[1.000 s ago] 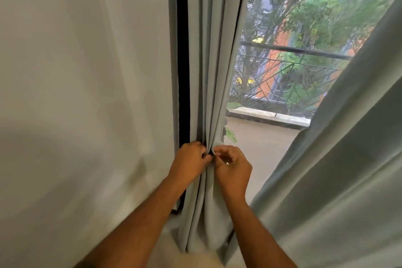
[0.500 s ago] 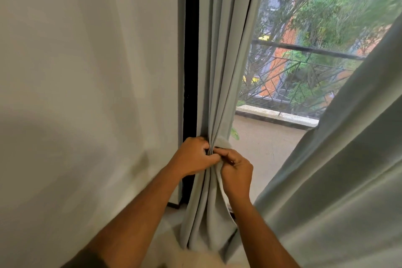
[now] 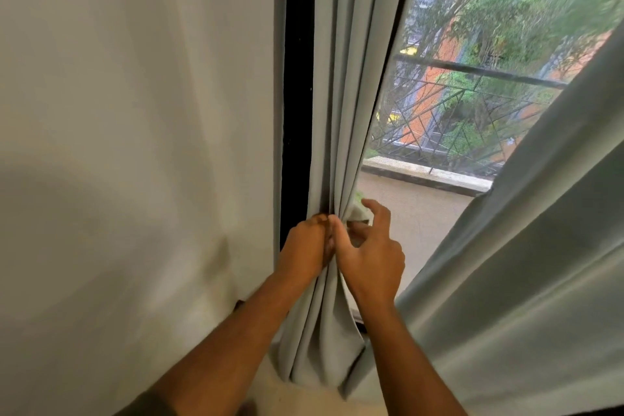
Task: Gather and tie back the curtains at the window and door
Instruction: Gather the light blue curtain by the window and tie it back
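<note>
Grey-green fabric fills the middle and right of the frame: the left curtain (image 3: 341, 84) hangs in tight vertical folds down the centre, gathered into a narrow bundle, and the right curtain (image 3: 526, 280) sweeps diagonally from the upper right edge down to the lower right. At centre, a little below the middle, the left hand (image 3: 305, 252) grips the gathered bundle, its fingers curled round the folds from the left side. Just beside it and touching it, the right hand (image 3: 373, 255) has its thumb against the folds while its fingers are spread and loosely bent; the forefinger reaches up to a small pale bit of cloth (image 3: 358, 211) bunched at the bundle's right edge, and whether that finger presses or pinches it cannot be told. Below the hands the curtain flares out again and its hem pools near the floor at lower centre. A black frame (image 3: 299, 78) runs vertically just left of the bundle, and a plain wall (image 3: 135, 145) takes up the whole left half. Between the two curtains, in the upper right, the glass shows a balcony ledge (image 3: 425, 177), a dark metal railing (image 3: 472, 101) above it, and blurred trees (image 3: 513, 10) with an orange building behind them.
</note>
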